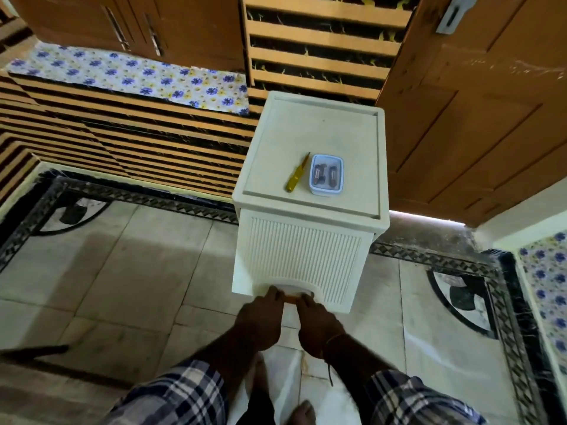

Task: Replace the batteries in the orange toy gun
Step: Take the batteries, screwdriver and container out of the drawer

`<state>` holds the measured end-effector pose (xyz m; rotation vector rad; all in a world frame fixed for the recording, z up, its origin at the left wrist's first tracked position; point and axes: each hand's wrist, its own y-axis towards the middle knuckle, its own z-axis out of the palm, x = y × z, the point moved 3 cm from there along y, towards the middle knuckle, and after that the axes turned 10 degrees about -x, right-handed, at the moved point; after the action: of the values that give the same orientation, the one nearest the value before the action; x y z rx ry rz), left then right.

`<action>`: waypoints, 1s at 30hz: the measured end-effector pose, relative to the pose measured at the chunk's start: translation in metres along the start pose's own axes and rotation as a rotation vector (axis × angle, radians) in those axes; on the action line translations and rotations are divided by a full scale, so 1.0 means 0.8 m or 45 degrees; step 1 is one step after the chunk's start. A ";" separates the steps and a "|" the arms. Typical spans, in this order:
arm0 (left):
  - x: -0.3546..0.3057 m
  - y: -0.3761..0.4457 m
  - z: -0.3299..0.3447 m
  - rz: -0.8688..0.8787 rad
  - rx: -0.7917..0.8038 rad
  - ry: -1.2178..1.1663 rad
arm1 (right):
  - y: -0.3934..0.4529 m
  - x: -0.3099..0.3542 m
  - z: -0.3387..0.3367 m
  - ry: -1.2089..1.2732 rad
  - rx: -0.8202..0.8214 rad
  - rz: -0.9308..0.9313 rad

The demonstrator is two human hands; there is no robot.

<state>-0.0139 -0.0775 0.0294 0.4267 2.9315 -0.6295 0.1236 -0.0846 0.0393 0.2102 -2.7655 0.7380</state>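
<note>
A white ribbed plastic cabinet (306,259) stands on the tiled floor in front of me. On its top lie a yellow screwdriver (297,173) and a clear lidded box (326,174) holding several batteries. Both hands reach down side by side to the arched cut-out at the cabinet's lower front edge. My left hand (260,320) and my right hand (319,323) hold a small orange thing (291,299) between their fingertips. Only a sliver of it shows, so its shape is hidden; it looks like the orange toy gun.
A wooden door (478,118) stands right of the cabinet, and wooden cupboards (129,23) are at the back left. A floral cloth (138,78) lies on a striped ledge. My checked shorts and knees fill the bottom of the view.
</note>
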 end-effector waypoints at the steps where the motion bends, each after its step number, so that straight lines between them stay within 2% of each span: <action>1: 0.001 0.009 0.003 -0.013 -0.013 0.014 | 0.007 -0.006 0.004 -0.016 -0.008 0.001; 10: 0.020 0.122 0.012 -0.034 -0.025 -0.010 | 0.101 -0.050 0.012 -0.045 -0.036 0.072; 17: 0.033 0.158 0.009 0.029 -0.055 0.041 | 0.145 -0.057 0.004 -0.070 -0.042 0.141; 26: 0.040 0.159 0.009 0.069 -0.021 -0.004 | 0.147 -0.052 0.007 -0.110 -0.020 0.159; 30: 0.038 0.147 -0.006 0.023 -0.052 -0.066 | 0.139 -0.040 -0.014 0.049 -0.003 0.220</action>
<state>-0.0084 0.0351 -0.0170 0.4259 2.8827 -0.5684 0.1338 0.0187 -0.0128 -0.0437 -2.7728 0.7710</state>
